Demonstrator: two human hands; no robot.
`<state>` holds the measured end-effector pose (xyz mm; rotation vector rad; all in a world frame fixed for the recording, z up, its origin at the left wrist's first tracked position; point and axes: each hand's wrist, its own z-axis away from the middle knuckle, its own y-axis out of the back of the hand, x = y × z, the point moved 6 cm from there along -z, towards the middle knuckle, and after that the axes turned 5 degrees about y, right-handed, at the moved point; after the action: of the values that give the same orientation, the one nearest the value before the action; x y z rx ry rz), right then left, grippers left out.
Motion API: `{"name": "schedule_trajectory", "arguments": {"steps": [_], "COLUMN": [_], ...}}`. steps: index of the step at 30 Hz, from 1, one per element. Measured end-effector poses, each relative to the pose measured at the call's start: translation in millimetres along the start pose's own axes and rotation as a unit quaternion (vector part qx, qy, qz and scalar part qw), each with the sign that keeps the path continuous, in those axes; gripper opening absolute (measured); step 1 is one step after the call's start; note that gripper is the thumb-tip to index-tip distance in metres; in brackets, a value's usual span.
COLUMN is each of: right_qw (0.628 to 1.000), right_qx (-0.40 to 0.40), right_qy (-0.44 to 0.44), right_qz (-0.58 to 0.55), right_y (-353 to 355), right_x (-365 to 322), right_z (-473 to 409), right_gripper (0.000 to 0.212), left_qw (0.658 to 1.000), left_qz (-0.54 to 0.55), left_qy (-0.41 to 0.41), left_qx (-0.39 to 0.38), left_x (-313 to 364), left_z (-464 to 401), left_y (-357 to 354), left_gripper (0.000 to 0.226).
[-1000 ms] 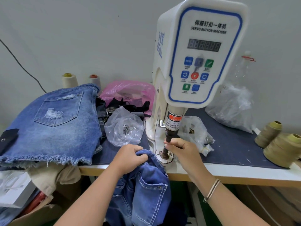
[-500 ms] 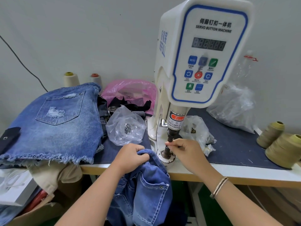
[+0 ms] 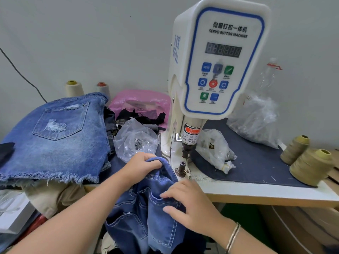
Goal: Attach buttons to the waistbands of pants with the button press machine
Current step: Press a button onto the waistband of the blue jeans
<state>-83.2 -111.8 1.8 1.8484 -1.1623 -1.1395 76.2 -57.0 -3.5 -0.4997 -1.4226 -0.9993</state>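
Left hand [image 3: 141,166] clenched on a bunched fold of the blue denim pants [image 3: 146,213], gripping the waistband edge just left of the lower die [image 3: 182,166] of the button press machine [image 3: 216,70]. Right hand [image 3: 190,204] resting flat on the same pants near a pocket seam, fingers [image 3: 169,194] loosely spread, pressing the cloth and not curled round anything. Pants hanging off the front edge of the worktop [image 3: 256,191], top edge lifted up beside the die, not yet over it. Upper punch [image 3: 186,151] raised above the die, gap between them open. Clear bag of metal buttons [image 3: 135,142] sitting just behind the left hand, beside the machine base. Second small clear bag [image 3: 214,149] to the right of the punch, on the dark cloth mat [image 3: 256,158]. Stack of frayed denim shorts [image 3: 55,140] lying at the left of the worktop, pocket side up. Pink bag [image 3: 143,103] with dark scraps behind it. Two olive thread cones [image 3: 310,165] at the far right; two pale cones [image 3: 73,88] against the wall at the back left. Thin bracelet [image 3: 233,237] on the right wrist.
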Motion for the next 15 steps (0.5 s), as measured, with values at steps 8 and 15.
{"name": "schedule_trajectory", "arguments": {"steps": [8, 15], "right_qw": [0.975, 0.945], "right_qx": [0.052, 0.122], "right_qy": [-0.095, -0.130], "right_qz": [-0.193, -0.275], "right_y": [31.8, 52.3], "right_x": [14.3, 20.4], "right_z": [-14.6, -14.7], "right_gripper": [0.021, 0.021], "left_qw": [0.956, 0.831], "left_qz": [-0.242, -0.304], "left_qy": [-0.108, -0.409], "left_qx": [0.123, 0.222], "left_x": [21.7, 45.2], "left_z": [18.7, 126.0], "left_y": [26.6, -33.1], "left_gripper": [0.014, 0.027]}}
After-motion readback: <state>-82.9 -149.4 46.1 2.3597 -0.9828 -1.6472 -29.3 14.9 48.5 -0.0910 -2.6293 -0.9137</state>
